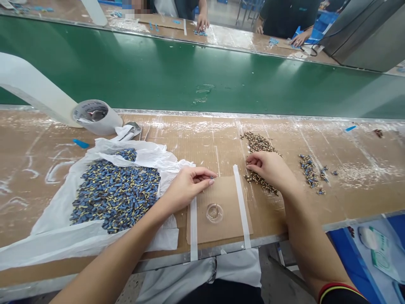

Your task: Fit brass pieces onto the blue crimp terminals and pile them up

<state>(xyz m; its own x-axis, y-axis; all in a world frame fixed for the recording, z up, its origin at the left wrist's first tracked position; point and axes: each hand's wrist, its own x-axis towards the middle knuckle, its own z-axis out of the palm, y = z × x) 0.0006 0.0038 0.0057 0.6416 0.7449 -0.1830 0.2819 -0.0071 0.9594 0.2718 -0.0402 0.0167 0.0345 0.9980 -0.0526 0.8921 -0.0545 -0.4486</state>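
My left hand [190, 183] is over the top edge of a taped cardboard pad [221, 232], thumb and forefinger pinching a tiny bluish part [211, 177]. Beyond its wrist, many small blue and yellow parts [117, 194] lie on a white plastic sheet [50, 215]. At a heap of small brass-coloured parts [257, 143], my right hand [267, 166] is closed with its fingertips together; whatever they hold is too small to make out. A small clear round dish [214, 213] sits on the pad between my arms.
Right of the heap lies a small group of blue-and-brass pieces [310, 171]. A white tube [98, 118] stands at the back left beside a slanted white post [34, 84]. Behind the table runs a green belt [158, 76]; two people work across it. A blue bin [348, 253] is below right.
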